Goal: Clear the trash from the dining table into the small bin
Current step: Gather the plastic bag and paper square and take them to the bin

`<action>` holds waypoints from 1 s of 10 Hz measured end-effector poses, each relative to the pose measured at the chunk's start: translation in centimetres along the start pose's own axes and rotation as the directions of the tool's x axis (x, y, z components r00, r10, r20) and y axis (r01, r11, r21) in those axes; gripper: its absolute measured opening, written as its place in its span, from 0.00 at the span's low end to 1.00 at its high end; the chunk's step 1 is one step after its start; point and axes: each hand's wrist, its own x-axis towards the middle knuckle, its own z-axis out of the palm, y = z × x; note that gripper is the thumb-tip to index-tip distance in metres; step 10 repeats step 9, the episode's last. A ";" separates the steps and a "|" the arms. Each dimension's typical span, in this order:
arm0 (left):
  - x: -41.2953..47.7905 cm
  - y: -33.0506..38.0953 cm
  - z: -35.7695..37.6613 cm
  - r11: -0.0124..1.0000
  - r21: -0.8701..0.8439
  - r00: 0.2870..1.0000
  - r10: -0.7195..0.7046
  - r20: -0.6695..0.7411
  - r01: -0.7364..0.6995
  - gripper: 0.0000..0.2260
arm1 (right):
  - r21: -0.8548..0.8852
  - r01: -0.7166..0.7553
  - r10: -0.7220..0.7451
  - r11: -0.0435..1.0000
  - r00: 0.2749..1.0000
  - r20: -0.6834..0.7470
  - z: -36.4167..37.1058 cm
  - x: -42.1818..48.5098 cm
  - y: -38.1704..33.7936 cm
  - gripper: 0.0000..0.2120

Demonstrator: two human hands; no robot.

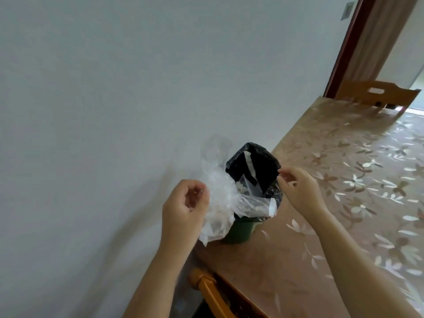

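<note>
This is a dining area in a home. A dining table (332,180) stands against a plain white wall (114,88), covered with a glossy brown tablecloth printed with pale flowers and leaves. Wooden dining chairs are pulled up to it, one at the far end (378,91) and another at the near edge (206,288). A dark red door frame (344,53) opens onto another room beyond, with a wall switch (347,10) beside it.
</note>
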 end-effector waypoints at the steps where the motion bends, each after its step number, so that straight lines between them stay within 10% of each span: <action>1: 2.7 0.4 2.1 0.999 -0.025 0.999 0.042 0.031 -0.041 0.09 | 0.018 -0.009 0.010 1.000 0.998 -0.061 -1.6 -1.1 0.0 0.06; 10: 10.1 -4.5 12.7 0.806 0.486 0.842 0.029 0.539 -0.339 0.08 | 0.000 -0.099 0.097 0.995 0.982 -0.163 -4.9 -4.9 1.9 0.06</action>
